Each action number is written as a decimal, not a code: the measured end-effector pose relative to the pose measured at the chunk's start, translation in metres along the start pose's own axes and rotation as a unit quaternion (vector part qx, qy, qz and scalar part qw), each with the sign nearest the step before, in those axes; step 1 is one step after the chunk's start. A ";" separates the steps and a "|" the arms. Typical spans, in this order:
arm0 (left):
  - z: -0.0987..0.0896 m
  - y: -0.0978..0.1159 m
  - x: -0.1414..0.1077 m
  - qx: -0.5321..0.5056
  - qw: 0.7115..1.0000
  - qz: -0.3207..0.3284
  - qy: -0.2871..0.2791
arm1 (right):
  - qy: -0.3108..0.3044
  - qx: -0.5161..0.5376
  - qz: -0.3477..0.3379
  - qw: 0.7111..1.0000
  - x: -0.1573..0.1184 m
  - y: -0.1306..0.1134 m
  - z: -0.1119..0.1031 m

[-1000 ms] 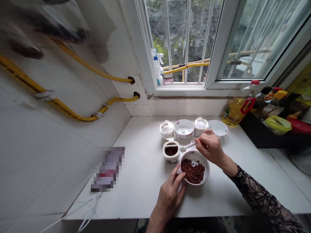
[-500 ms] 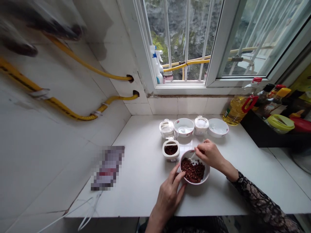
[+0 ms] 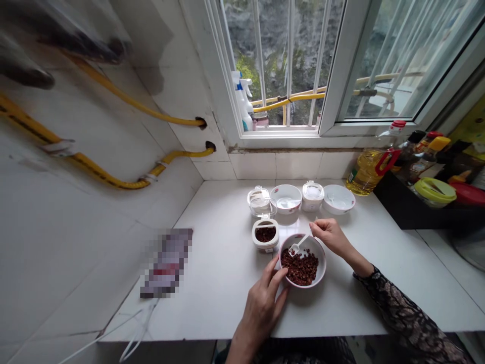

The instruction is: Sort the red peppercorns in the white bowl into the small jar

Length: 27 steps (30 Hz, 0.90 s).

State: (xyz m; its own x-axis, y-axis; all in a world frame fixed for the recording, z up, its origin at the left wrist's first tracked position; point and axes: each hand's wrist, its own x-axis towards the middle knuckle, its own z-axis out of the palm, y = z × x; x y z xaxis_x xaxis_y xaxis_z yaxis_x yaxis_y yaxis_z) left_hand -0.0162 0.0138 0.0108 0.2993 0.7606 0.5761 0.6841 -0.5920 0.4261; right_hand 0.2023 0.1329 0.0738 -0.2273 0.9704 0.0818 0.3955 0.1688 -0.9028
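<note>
A white bowl (image 3: 322, 253) with a pink rim stands on the counter, holding dark red peppercorns (image 3: 303, 270). My left hand (image 3: 263, 298) grips its left side, fingers over the rim and thumb lower down. Between the fingertips of my right hand (image 3: 332, 236) is the handle of a small white plastic spoon (image 3: 294, 249). The spoon's head hangs tilted over the bowl's far left part, with a few peppercorns at it. Just left of the bowl sits a seasoning jar (image 3: 265, 244), lid up, with more peppercorns inside.
Along the back stand a clear-lidded jar (image 3: 259, 198), a white bowl (image 3: 286, 206), another seasoning jar (image 3: 312, 198) and a bowl with a spoon (image 3: 340, 206). An oil bottle (image 3: 364, 174) and a black condiment rack (image 3: 397, 205) are at right. A blurred-out object (image 3: 166, 265) lies left.
My right hand has moved slightly right and drawn the spoon up from the peppercorns, so its head now shows. My left hand keeps its hold on the bowl.
</note>
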 end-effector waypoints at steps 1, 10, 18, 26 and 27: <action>0.000 0.000 0.000 0.001 1.000 0.001 0.002 | 0.001 0.014 0.008 1.000 0.000 0.001 0.001; 0.001 -0.001 0.000 0.004 1.000 0.006 0.000 | 0.030 0.020 -0.031 0.999 0.007 -0.021 0.011; 0.002 -0.002 -0.001 0.013 1.000 0.015 0.011 | 0.152 -0.269 -0.407 0.860 0.021 -0.059 0.037; 0.002 -0.002 -0.001 0.009 1.000 0.011 0.006 | 0.121 -0.336 -0.460 0.813 0.006 -0.059 0.024; 0.002 -0.002 -0.001 0.007 1.000 0.010 0.006 | 0.126 -0.322 -0.436 0.831 0.004 -0.058 0.018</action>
State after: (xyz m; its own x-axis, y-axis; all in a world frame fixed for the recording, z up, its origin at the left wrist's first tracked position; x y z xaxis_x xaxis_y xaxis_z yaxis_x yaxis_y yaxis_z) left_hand -0.0167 0.0148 0.0082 0.3052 0.7448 0.5934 0.6875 -0.6035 0.4039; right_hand 0.1628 0.1234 0.1192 -0.5155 0.4214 0.7462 0.5907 0.8055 -0.0469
